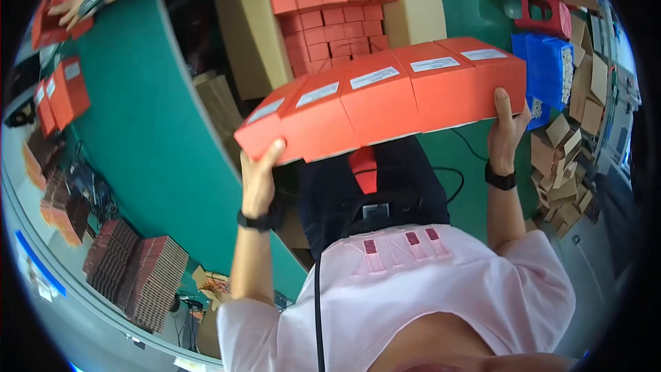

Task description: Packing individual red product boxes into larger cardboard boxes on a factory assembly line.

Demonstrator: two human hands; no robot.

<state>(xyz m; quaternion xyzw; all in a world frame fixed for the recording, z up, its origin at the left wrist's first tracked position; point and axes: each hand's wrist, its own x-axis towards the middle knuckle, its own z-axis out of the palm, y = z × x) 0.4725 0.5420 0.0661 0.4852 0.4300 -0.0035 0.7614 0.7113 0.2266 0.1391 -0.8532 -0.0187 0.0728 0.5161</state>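
A row of several red-orange boxes (380,105) with white labels is held up between my two hands, pressed side by side. My left hand (259,173) grips the left end, its thumb on the near face. At the other end my right hand (508,129) does the same, thumb up along the box's side. The fingers beneath the row are hidden. Just beyond, an open cardboard carton (253,45) holds stacked red boxes (334,24); the held row overlaps its near part.
On the left is a green table (131,117) with red boxes (69,93) and stacked flat cardboard pieces (148,279). Another person's hand (82,3) touches red boxes at the far left. Blue bins (540,69), a red stool (540,12) and loose cardboard (561,165) are on the right.
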